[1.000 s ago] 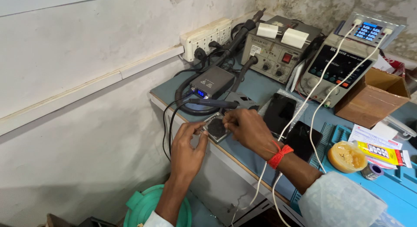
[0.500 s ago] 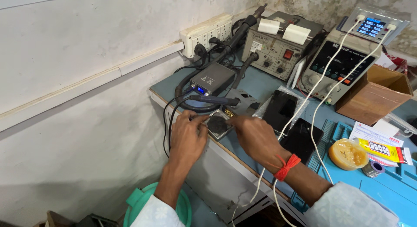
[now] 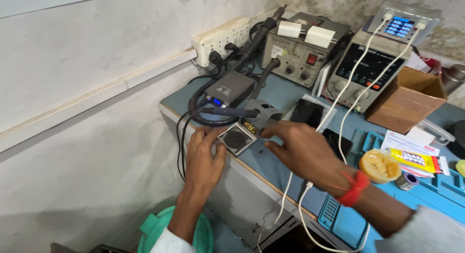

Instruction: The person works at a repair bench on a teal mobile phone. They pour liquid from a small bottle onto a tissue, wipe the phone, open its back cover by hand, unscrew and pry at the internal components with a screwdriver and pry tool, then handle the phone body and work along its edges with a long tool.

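A small square metal tray with a dark round pad [image 3: 236, 138] lies at the near left edge of the blue bench [image 3: 286, 168]. My left hand [image 3: 202, 153] rests on the bench edge with its fingertips against the tray's left side. My right hand [image 3: 302, 149], with a red band at the wrist, hovers just right of the tray, fingers spread and empty. A soldering iron handle [image 3: 227, 111] lies in its stand right behind the tray, next to a small grey box with a blue display [image 3: 227, 91].
A grey rework station [image 3: 300, 52], a power supply with white cables [image 3: 370, 64], a cardboard box [image 3: 407, 98], dark phones [image 3: 306, 112], a round tin of yellow paste [image 3: 380, 166] and a blue mat [image 3: 436, 190] crowd the bench. A wall socket strip [image 3: 220, 37] hangs behind. A green lidded bin [image 3: 160, 229] stands below.
My right hand has drawn back to the right, off the tray, and opened. My left hand stays at the tray's left edge. The view has shifted slightly.
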{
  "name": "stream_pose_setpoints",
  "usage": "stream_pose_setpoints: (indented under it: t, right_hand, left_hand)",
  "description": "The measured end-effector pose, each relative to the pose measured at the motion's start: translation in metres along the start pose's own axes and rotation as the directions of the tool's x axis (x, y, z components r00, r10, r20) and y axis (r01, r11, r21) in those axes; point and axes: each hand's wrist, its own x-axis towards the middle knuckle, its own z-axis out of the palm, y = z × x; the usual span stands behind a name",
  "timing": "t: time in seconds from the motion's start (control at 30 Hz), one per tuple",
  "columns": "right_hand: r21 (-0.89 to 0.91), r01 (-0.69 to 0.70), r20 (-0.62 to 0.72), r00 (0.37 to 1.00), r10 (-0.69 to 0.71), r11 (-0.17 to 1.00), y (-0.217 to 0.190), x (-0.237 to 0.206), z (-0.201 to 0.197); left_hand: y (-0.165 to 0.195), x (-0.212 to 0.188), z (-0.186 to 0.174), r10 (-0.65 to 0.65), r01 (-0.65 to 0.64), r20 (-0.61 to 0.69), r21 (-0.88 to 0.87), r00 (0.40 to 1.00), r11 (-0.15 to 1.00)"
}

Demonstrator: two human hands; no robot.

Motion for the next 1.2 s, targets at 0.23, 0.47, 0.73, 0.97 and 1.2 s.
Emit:
stream_pose_setpoints:
  t: [0.23, 0.47, 0.73, 0.97, 1.2]
  right_hand:
    - [0.682, -0.659, 0.422, 0.710, 0.564, 0.318, 0.038, -0.083, -0.081]
    - [0.856, -0.511, 0.303, 0.608, 0.733, 0.071, 0.065, -0.241, -0.138]
    - [0.068, -0.897, -0.281, 0.402, 0.872, 0.436, 0.050, -0.428, -0.165]
    - [-0.027, -0.965, -0.462, 0.243, 0.853, 0.261, 0.079, -0.545, -0.182]
    - [-0.200, -0.955, -0.520, 0.293, 0.802, 0.218, 0.232, -0.573, -0.235]
  left_hand:
    - [0.054, -0.046, 0.031, 0.119, -0.116, -0.017, -0.385, 0.993, 0.916]
    - [0.144, -0.068, 0.091, 0.332, -0.206, 0.118, -0.581, 0.936, 0.788]
    - [0.204, -0.099, 0.151, 0.471, -0.205, 0.305, -0.617, 0.828, 0.760]
    - [0.236, -0.127, 0.190, 0.475, -0.149, 0.395, -0.625, 0.786, 0.766]
    - [0.267, -0.154, 0.223, 0.500, -0.131, 0.425, -0.649, 0.754, 0.749]
